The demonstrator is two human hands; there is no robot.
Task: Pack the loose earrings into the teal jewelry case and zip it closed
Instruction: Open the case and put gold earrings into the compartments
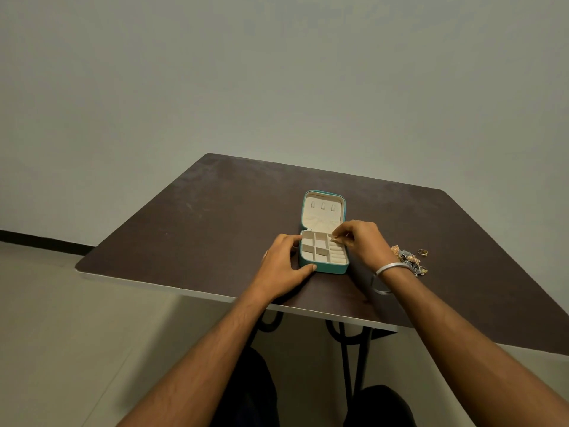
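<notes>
Loading the first pieces looks to be the step in hand: in the head view, the small teal zip-round jewelry case with its cream compartmented lining (pixel 324 255) lies open flat on the dark brown rectangular surface (pixel 191 217), lid tipped back away from the person, and most of its square wells appear bare. The right hand (pixel 363 240) is poised over the far right corner of the tray, above the ribbed ring-roll section; its thumb and first fingers (pixel 338 238) are drawn together in a tight pinch on something small and gold-toned, seemingly an earring, though it is too tiny to be sure. The other fingers of that hand curl loosely and hold nothing visible. The left hand (pixel 284 263) steadies the case from its left side, thumb touching the near front corner and the fingers, nearly straight, resting along the left wall, pressing but not wrapped round it. The tangled heap of gold and silver loose earrings (pixel 408 260) sits on the surface to the right of the case, partly behind the right wrist with its plain silver bangle (pixel 392 268); a lone gold ring-shaped piece (pixel 422 252) lies just beyond the heap. The next move likely calls for releasing the pinch cleanly, then returning to the heap, with zipping far off.
</notes>
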